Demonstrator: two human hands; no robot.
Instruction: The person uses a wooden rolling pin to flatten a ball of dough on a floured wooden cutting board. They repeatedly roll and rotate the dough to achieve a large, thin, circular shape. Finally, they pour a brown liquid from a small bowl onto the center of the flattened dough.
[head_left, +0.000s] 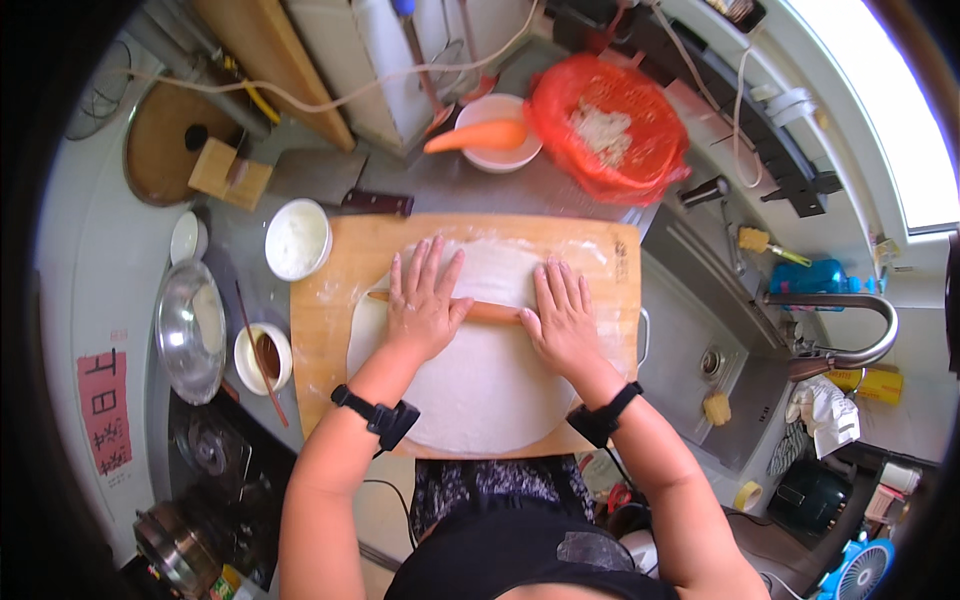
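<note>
A large round sheet of rolled dough (487, 390) covers much of a floured wooden board (315, 330). Across the upper half of the dough lies a tapered wooden rolling pin (491, 312). My left hand (426, 300) rests palm down over the pin's left part, fingers stretched out and spread. Over its right end lies my right hand (564, 319), also flat, with the fingers extended and slightly apart. Neither hand is curled around the pin; both palms hide parts of it. Flour dusts the board around the dough.
Left of the board are a white bowl of flour (298, 240), a bowl of brown liquid (262, 360) with chopsticks across it, and a metal basin (187, 334). A cleaver (322, 176) lies behind. A red-bagged container (611, 127) stands at the back; a sink (675, 322) is right.
</note>
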